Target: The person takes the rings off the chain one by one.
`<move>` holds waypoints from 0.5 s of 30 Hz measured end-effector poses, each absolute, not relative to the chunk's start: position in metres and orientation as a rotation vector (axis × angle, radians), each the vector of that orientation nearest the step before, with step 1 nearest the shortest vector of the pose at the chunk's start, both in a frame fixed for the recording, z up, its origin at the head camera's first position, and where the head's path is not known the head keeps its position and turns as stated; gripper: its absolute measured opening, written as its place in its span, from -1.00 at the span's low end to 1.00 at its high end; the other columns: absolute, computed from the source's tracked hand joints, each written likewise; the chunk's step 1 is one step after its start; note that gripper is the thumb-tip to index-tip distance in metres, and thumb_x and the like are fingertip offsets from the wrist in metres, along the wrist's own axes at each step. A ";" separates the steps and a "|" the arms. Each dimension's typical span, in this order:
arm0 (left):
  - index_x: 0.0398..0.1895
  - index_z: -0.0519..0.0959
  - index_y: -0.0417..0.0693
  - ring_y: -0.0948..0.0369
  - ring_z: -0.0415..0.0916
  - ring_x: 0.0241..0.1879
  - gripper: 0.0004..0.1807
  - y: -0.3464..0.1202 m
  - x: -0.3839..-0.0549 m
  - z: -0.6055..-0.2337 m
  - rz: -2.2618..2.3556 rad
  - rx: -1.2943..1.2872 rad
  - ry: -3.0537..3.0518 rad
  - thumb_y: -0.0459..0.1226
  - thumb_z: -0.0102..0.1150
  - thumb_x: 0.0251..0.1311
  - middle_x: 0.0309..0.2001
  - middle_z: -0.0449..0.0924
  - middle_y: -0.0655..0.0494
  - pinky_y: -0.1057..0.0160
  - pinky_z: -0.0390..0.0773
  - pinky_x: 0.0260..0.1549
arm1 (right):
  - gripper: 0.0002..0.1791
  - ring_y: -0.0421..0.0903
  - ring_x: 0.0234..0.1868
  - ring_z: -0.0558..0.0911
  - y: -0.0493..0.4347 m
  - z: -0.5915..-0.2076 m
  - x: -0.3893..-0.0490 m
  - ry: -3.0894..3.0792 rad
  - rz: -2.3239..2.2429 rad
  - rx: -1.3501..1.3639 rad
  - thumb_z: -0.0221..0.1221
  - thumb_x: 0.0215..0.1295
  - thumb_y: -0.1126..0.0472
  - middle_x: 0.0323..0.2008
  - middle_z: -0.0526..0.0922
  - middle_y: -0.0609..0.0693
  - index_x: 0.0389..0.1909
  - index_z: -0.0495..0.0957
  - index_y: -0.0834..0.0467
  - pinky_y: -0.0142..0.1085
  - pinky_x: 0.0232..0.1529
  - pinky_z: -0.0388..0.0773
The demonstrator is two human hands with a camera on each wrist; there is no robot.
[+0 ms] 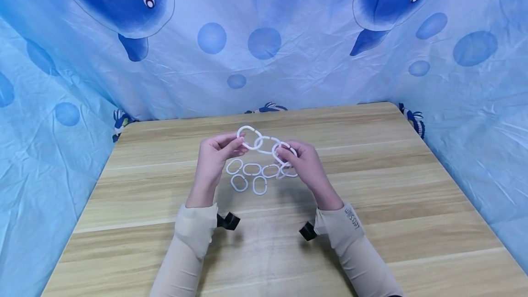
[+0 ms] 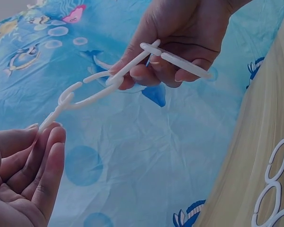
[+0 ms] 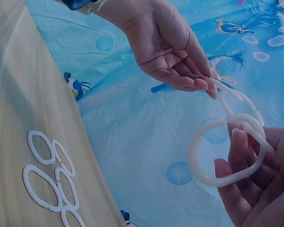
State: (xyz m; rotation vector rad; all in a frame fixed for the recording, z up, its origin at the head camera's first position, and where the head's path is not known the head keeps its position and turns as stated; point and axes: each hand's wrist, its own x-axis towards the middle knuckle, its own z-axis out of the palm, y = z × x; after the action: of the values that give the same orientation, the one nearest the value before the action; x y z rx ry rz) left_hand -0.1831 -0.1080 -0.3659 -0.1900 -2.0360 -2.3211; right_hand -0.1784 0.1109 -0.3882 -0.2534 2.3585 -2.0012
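A short chain of white C-shaped plastic links is stretched between both hands above the table. My left hand [image 1: 214,157] pinches the end link [image 1: 238,135] between thumb and fingertips. A middle link [image 2: 92,98] joins it to the link [image 2: 132,66] that my right hand [image 1: 305,162] pinches between thumb and fingers. From that one hangs a further link [image 3: 195,161], in front of the right fingers in the right wrist view. Small gaps show in the links' sides.
Several loose white links [image 1: 252,164] lie flat and close together on the wooden table [image 1: 165,255], below the hands. A blue curtain [image 1: 177,81] printed with sea animals surrounds the table's back and sides. Each wrist bears a small black camera mount [image 1: 232,221].
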 end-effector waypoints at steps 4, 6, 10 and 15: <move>0.06 0.46 -0.61 0.38 0.66 -0.50 -0.64 -0.107 -0.183 -0.365 -2.307 -0.212 -2.072 -0.48 0.14 0.26 -0.51 0.71 0.33 0.41 0.71 -0.38 | -0.75 -0.12 -0.41 0.69 0.112 -0.389 -0.179 2.346 -2.033 -0.283 0.11 0.42 0.16 -0.48 0.67 0.02 -0.21 0.60 0.29 -0.16 -0.27 0.73; 0.05 0.48 -0.59 0.39 0.65 -0.50 -0.65 -0.106 -0.182 -0.365 -2.289 -0.225 -2.100 -0.48 0.15 0.26 -0.51 0.70 0.34 0.41 0.71 -0.38 | -0.74 -0.11 -0.42 0.69 0.112 -0.389 -0.179 2.363 -2.032 -0.303 0.07 0.45 0.14 -0.48 0.67 0.08 -0.22 0.58 0.28 -0.12 -0.28 0.73; 0.03 0.50 -0.58 0.40 0.64 -0.50 -0.66 -0.104 -0.181 -0.365 -2.248 -0.254 -2.160 -0.47 0.16 0.25 -0.52 0.69 0.36 0.42 0.70 -0.38 | -0.71 -0.11 -0.41 0.70 0.112 -0.389 -0.179 2.410 -2.022 -0.324 0.01 0.48 0.11 -0.46 0.66 0.17 -0.27 0.54 0.26 -0.11 -0.30 0.72; 0.00 0.54 -0.54 0.39 0.64 -0.50 -0.68 -0.100 -0.180 -0.365 -2.208 -0.270 -2.227 -0.45 0.18 0.24 -0.51 0.68 0.37 0.41 0.71 -0.37 | -0.68 -0.05 -0.42 0.70 0.111 -0.387 -0.178 2.472 -2.002 -0.339 -0.01 0.50 0.10 -0.47 0.63 0.16 -0.32 0.51 0.27 -0.03 -0.29 0.72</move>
State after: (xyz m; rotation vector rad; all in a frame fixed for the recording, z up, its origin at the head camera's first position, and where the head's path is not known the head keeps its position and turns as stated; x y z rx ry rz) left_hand -0.1802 -0.1004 -0.3648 -0.2702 -2.2270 -2.2076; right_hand -0.1783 0.1112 -0.3865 -0.3385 2.4716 -2.0023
